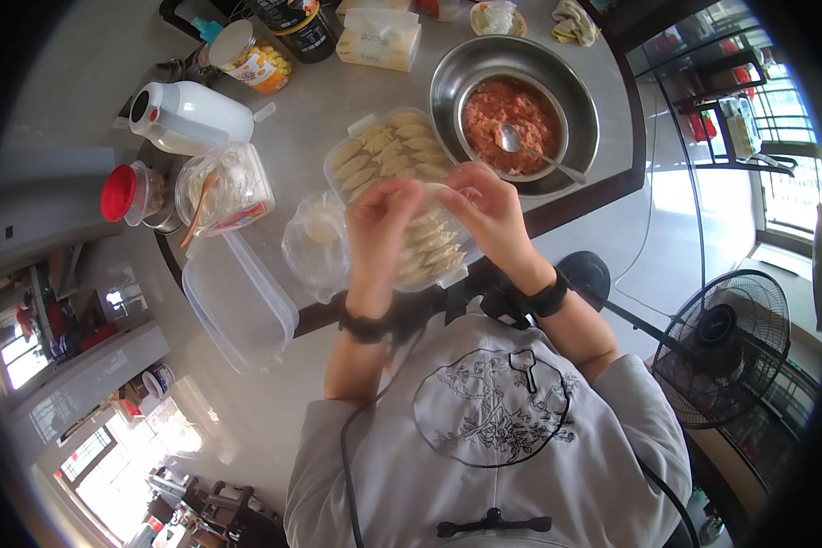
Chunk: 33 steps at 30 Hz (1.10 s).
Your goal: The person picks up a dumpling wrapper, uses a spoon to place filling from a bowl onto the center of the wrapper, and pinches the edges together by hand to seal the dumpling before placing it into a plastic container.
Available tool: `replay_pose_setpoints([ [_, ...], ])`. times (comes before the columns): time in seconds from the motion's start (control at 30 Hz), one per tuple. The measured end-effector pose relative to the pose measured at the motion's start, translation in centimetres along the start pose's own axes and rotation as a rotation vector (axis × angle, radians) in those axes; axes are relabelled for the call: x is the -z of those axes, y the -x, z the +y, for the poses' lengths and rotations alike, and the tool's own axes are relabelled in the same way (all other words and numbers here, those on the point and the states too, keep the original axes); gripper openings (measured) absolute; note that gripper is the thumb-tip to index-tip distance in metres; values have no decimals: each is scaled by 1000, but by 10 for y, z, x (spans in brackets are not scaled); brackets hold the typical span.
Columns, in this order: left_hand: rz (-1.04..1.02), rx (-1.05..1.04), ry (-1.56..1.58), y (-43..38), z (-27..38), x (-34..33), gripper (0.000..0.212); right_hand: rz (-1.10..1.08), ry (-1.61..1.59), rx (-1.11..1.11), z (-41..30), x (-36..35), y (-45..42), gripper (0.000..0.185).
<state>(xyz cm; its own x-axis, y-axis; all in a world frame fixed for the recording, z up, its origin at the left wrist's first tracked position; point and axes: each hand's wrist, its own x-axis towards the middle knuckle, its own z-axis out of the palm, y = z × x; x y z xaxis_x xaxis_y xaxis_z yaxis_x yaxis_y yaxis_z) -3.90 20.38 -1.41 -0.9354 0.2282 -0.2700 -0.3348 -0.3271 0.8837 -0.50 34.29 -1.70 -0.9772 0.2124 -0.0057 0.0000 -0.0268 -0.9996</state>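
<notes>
Between the fingertips of my left hand (383, 212) and my right hand (483, 209) is a thin, pale dumpling wrapper (431, 195), pinched at both sides and slightly blurred. Beneath them lies a plastic tray (330, 164) with rows of folded dumplings (392, 154), partly covered by my hands. To the right of the tray, a steel bowl of pinkish minced filling (507, 113) sits inside a wide steel basin (445, 75). A metal spoon (512, 138) rests in the filling, its handle over the rim. Left of my left hand, a clear plastic bag (305, 253) holds round pale wrappers (322, 229).
An open jar of white flour (236, 185) with a wooden spoon (202, 205), a white thermos jug (195, 116) and an empty plastic container (240, 301) stand at the left. A tissue box (379, 44) is at the back. A floor fan (719, 329) stands at the right.
</notes>
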Motion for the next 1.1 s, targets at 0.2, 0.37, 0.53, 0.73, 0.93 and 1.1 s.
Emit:
replay_pose_setpoints([
  [0.2, -48, -65, -70, 3, 5, -8, 11, 47, 34, 97, -2, 1, 4, 10],
  [0.37, -68, -44, -66, 3, 6, -9, 11, 69, 37, 83, -10, 3, 8, 9],
  [0.53, -67, -50, -60, 3, 5, -10, 11, 67, 75, 182, -7, 5, 8, 8],
  [0.73, -86, -74, -121, 4, 6, -12, 10, 71, 213, 316, -18, 4, 7, 9],
  [0.93, -141, -129, -179, 3, 5, -11, 8, 55, 326, 288, -25, 8, 4, 10],
  [1.1, -200, -130, -223, 0, 5, -11, 9, 90, 188, 192, -21, 4, 6, 10],
])
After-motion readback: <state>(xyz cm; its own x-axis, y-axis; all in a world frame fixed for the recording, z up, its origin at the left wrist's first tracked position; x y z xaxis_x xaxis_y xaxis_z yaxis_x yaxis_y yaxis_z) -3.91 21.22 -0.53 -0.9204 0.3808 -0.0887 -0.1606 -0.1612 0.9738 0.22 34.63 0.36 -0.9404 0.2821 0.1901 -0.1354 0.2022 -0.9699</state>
